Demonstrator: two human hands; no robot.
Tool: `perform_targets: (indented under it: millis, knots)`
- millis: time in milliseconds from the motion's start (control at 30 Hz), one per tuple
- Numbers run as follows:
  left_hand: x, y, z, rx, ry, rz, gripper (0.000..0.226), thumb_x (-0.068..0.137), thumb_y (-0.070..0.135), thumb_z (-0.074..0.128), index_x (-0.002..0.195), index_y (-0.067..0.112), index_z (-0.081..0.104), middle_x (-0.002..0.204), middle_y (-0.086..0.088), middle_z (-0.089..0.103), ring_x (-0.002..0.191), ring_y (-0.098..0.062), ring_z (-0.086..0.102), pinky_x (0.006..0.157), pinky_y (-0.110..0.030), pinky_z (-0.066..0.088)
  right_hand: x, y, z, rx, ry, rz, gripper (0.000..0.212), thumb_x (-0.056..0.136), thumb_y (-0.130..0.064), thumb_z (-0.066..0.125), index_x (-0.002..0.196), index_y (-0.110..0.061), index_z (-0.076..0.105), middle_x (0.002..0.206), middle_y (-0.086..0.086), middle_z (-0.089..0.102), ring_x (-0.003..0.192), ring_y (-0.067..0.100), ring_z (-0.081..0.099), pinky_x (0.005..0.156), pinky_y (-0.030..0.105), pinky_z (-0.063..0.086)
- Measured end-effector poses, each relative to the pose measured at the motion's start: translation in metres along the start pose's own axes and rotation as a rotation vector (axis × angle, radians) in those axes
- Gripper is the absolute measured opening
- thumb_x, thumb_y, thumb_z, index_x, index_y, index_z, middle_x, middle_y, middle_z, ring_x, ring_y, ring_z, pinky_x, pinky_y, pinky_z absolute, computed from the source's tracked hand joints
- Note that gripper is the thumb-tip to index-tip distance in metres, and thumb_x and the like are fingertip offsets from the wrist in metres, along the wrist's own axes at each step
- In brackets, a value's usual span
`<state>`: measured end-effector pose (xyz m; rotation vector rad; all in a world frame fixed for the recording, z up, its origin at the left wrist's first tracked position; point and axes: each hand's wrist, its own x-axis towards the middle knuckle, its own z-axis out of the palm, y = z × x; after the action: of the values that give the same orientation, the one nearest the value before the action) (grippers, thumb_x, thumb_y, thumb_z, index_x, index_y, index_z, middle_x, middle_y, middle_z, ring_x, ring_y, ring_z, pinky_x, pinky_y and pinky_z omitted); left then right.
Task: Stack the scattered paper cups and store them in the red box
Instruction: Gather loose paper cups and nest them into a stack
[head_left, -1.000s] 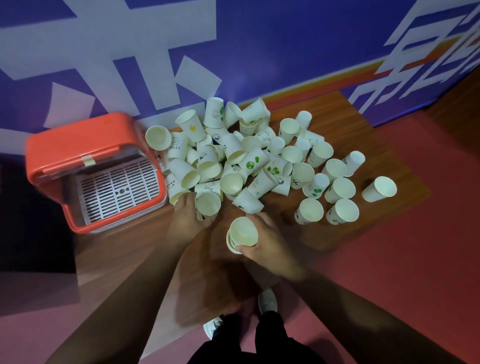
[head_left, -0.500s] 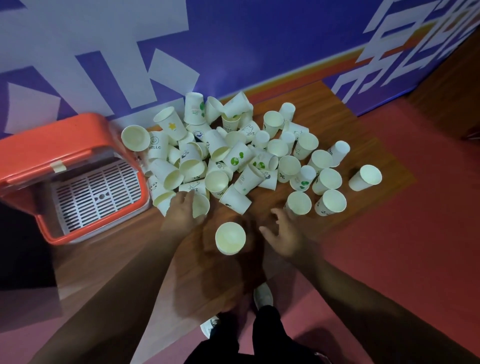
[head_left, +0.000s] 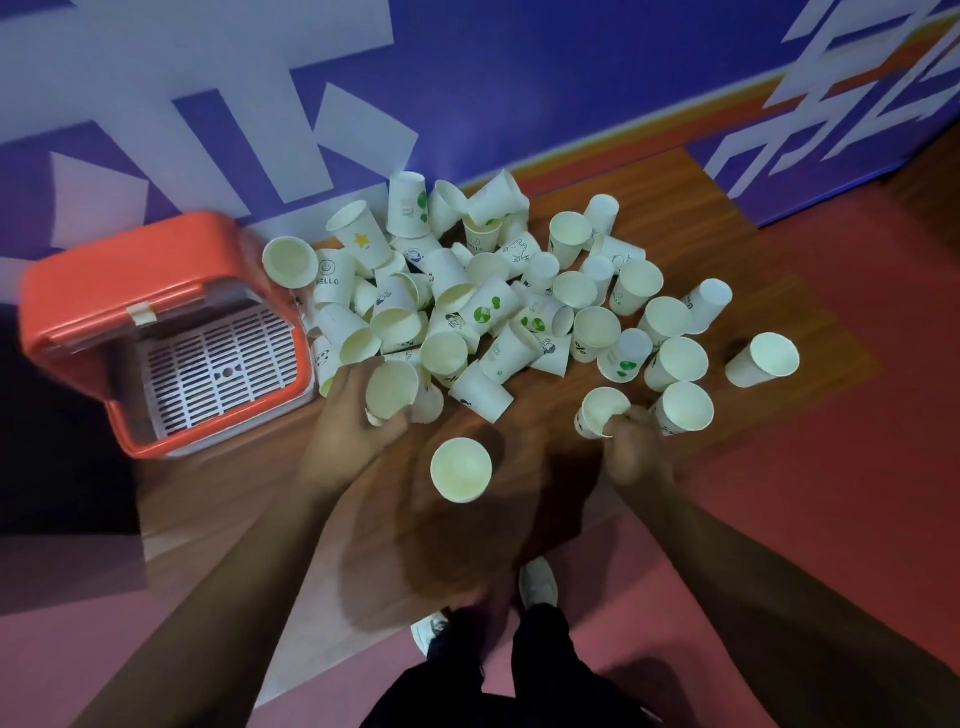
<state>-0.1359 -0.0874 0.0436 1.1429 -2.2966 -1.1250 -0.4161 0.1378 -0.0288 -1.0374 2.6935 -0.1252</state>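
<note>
A: Status of your left hand?
B: Fingers curled around one paper cup, mouth facing you, at the near edge of the cup pile. The red box sits open just left of that hand.
A: Your right hand?
B: Closed on the rim of a second cup. An upright stack stands between your hands, touching neither

Wooden table, blue wall
</note>
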Motion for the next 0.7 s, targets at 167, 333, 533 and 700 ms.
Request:
perform_targets:
  millis: [167,333,533,700]
  knots:
    - [-0.032,0.035,-0.009,-0.171,-0.051,0.086,0.059,0.078,0.042,0.074,0.131,0.04,0.047,0.125,0.028,0.053,0.118,-0.005,0.053,0.094,-0.016,0.043,-0.009,-0.012,-0.017,0.249,0.163,-0.1,0.008,0.071,-0.005,0.077,0.076,-0.005,0.07,0.101,0.015,0.057,0.096,0.035,0.057,0.084,0.041,0.049]
    - [-0.052,0.039,0.006,-0.186,-0.144,0.144,0.06,0.078,0.04,0.074,0.132,0.024,0.053,0.123,0.017,0.06,0.116,-0.008,0.058,0.094,-0.017,0.044,-0.026,-0.037,-0.049,0.592,0.243,-0.166,0.018,0.072,-0.008,0.08,0.071,-0.018,0.065,0.129,0.01,0.048,0.121,0.025,0.05,0.1,0.025,0.044]
    - [-0.058,0.005,0.04,0.015,-0.182,0.146,0.069,0.076,0.049,0.071,0.136,0.019,0.054,0.127,0.003,0.058,0.12,-0.014,0.052,0.106,-0.025,0.04,-0.04,-0.062,-0.064,0.708,0.08,-0.179,0.016,0.071,-0.038,0.072,0.072,-0.034,0.056,0.13,-0.012,0.049,0.125,0.01,0.051,0.099,0.025,0.043]
    - [-0.055,-0.012,0.07,0.012,-0.232,0.133,0.07,0.077,0.045,0.074,0.14,0.024,0.052,0.135,0.01,0.053,0.125,-0.015,0.049,0.105,-0.045,0.045,-0.048,-0.083,-0.069,0.821,0.006,-0.246,0.046,0.071,-0.042,0.079,0.111,-0.045,0.056,0.122,-0.019,0.056,0.113,0.007,0.059,0.092,0.04,0.052]
